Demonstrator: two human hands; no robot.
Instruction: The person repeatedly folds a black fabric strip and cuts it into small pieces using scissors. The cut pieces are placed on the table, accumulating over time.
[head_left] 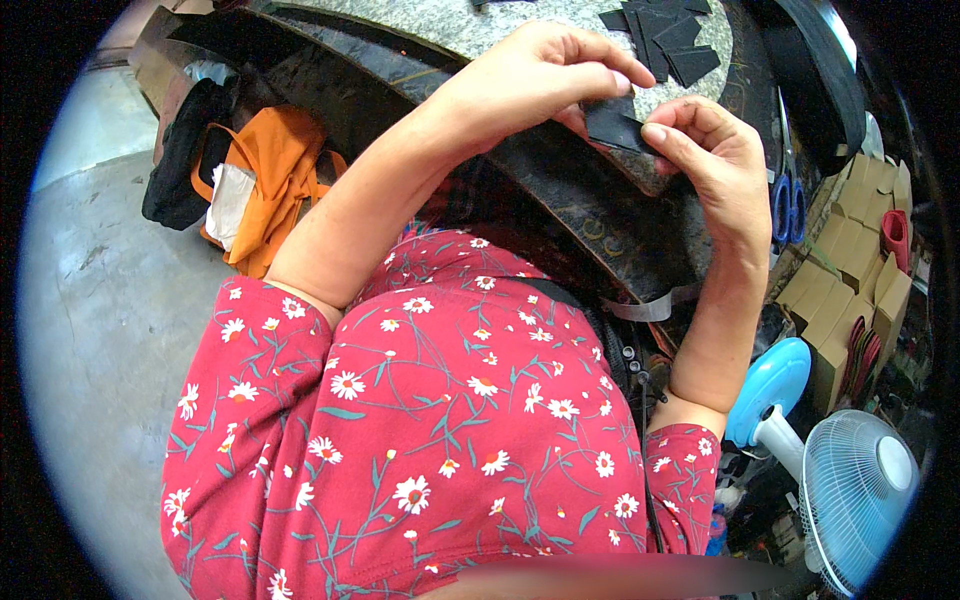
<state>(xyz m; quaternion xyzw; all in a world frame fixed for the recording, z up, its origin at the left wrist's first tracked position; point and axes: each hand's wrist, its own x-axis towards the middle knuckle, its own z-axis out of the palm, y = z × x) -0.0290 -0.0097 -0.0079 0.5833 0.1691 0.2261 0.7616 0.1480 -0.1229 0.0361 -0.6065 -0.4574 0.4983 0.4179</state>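
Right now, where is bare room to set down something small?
The speckled grey slab is bare left of the left hand, with a narrow strip between the loose black flat pieces and the right hand. Grey floor shows left of the orange cloth bag. Crowded: the right, with blue-handled scissors, tan boxes, light-blue fan.

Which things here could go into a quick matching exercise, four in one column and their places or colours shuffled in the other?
Things
1. Small black flat piece
2. Scissors
3. Cloth bag
4. Electric fan

Places and colours
A. Orange, at the picture's left
B. At the picture's lower right
C. Pinched in the right hand
D. Dark blue handles

Pairs: 1-C, 2-D, 3-A, 4-B
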